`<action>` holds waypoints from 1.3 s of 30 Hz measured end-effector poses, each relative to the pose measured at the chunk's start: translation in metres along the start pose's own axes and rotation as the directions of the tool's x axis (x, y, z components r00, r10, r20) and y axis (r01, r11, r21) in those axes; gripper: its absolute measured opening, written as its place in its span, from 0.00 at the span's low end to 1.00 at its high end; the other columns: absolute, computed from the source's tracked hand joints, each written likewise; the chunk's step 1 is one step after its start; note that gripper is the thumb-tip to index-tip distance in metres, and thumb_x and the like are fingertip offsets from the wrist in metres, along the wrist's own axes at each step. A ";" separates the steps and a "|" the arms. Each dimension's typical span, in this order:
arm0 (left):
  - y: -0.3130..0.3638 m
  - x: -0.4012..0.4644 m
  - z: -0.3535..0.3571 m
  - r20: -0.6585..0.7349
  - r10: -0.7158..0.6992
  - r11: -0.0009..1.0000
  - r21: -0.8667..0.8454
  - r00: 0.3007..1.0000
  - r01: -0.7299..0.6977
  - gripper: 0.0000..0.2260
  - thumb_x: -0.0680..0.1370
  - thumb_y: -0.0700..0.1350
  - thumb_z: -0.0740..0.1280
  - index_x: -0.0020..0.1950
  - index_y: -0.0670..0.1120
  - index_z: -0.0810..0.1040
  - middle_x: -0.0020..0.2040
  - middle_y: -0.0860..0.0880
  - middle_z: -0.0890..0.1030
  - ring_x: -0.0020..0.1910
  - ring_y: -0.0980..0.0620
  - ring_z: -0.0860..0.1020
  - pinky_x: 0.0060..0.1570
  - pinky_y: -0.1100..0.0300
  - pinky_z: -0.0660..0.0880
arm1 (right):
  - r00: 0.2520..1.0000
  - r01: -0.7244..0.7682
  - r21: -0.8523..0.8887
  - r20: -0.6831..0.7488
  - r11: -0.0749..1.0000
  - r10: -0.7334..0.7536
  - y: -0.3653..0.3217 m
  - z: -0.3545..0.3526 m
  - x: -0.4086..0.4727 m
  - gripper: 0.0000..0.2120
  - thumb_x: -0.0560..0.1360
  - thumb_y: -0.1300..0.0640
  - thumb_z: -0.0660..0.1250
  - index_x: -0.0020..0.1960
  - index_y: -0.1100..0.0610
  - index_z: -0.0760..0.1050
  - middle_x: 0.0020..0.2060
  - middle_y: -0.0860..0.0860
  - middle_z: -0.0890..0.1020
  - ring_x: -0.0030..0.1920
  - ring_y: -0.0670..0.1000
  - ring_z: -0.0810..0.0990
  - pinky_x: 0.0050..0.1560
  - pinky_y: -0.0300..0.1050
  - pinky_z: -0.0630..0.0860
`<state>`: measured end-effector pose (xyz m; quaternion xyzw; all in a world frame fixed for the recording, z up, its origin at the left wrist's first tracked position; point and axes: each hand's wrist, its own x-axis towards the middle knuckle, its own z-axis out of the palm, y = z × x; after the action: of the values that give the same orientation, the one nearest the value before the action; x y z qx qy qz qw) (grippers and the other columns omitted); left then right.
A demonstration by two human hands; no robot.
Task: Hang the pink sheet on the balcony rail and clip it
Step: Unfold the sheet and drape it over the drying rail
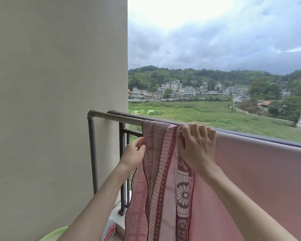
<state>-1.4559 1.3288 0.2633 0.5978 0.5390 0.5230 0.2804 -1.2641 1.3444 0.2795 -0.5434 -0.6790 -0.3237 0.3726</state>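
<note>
The pink sheet (261,171) hangs over the dark metal balcony rail (116,117). Its plain side spreads to the right. Its left end is bunched into folds with a maroon flower and stripe pattern (163,180). My right hand (196,146) grips the bunched fabric at the top of the rail. My left hand (135,152) pinches the left edge of the folds a little below the rail. No clip is visible on the sheet.
A beige wall (59,101) closes the left side. A second rail and the dark upright bars (122,162) stand behind the sheet. At the bottom left lie a green basin rim (54,233) and a bag of red items (110,230).
</note>
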 end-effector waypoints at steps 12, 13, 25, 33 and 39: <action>0.019 0.010 -0.002 -0.147 0.191 0.978 -0.052 0.970 -0.201 0.07 0.77 0.48 0.65 0.45 0.46 0.80 0.42 0.46 0.83 0.44 0.46 0.81 0.49 0.50 0.78 | 0.976 -0.066 -0.080 -0.213 0.995 0.047 0.008 -0.024 -0.033 0.14 0.75 0.48 0.61 0.55 0.54 0.77 0.45 0.50 0.80 0.46 0.55 0.76 0.54 0.49 0.64; 0.021 0.013 -0.007 -0.198 0.210 0.974 -0.041 0.958 -0.222 0.06 0.77 0.47 0.64 0.45 0.47 0.79 0.41 0.46 0.82 0.43 0.46 0.81 0.48 0.51 0.78 | 0.974 -0.074 -0.086 -0.220 0.994 0.053 0.009 -0.025 -0.033 0.14 0.75 0.47 0.61 0.54 0.53 0.77 0.45 0.50 0.80 0.46 0.55 0.76 0.55 0.49 0.64; 0.037 0.093 -0.153 -0.544 0.098 0.948 -0.204 0.833 -0.244 0.07 0.78 0.45 0.63 0.50 0.44 0.77 0.44 0.46 0.78 0.41 0.53 0.73 0.42 0.60 0.71 | 0.948 -0.197 -0.062 -0.267 0.979 0.174 -0.047 -0.070 0.005 0.20 0.75 0.42 0.59 0.55 0.55 0.79 0.47 0.50 0.82 0.48 0.56 0.78 0.57 0.51 0.64; 0.026 0.087 -0.170 -0.472 0.172 0.959 -0.120 0.864 -0.256 0.06 0.77 0.46 0.65 0.46 0.44 0.78 0.45 0.45 0.80 0.44 0.50 0.76 0.46 0.57 0.73 | 0.971 -0.238 -0.124 -0.065 0.963 0.231 -0.074 -0.096 -0.001 0.27 0.72 0.37 0.56 0.58 0.54 0.77 0.52 0.51 0.81 0.57 0.56 0.77 0.70 0.62 0.50; 0.021 0.087 -0.192 -0.361 0.116 0.954 -0.217 0.925 -0.204 0.07 0.77 0.46 0.65 0.46 0.43 0.79 0.40 0.50 0.79 0.41 0.51 0.76 0.42 0.61 0.74 | 0.980 -0.198 -0.104 0.001 0.975 0.199 -0.115 -0.085 0.023 0.18 0.71 0.45 0.68 0.56 0.53 0.79 0.49 0.53 0.82 0.52 0.58 0.79 0.61 0.64 0.65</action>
<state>-1.6380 1.3607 0.3673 0.4994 0.4581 0.7045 0.2111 -1.3662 1.2610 0.3393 -0.6289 -0.6057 -0.3165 0.3707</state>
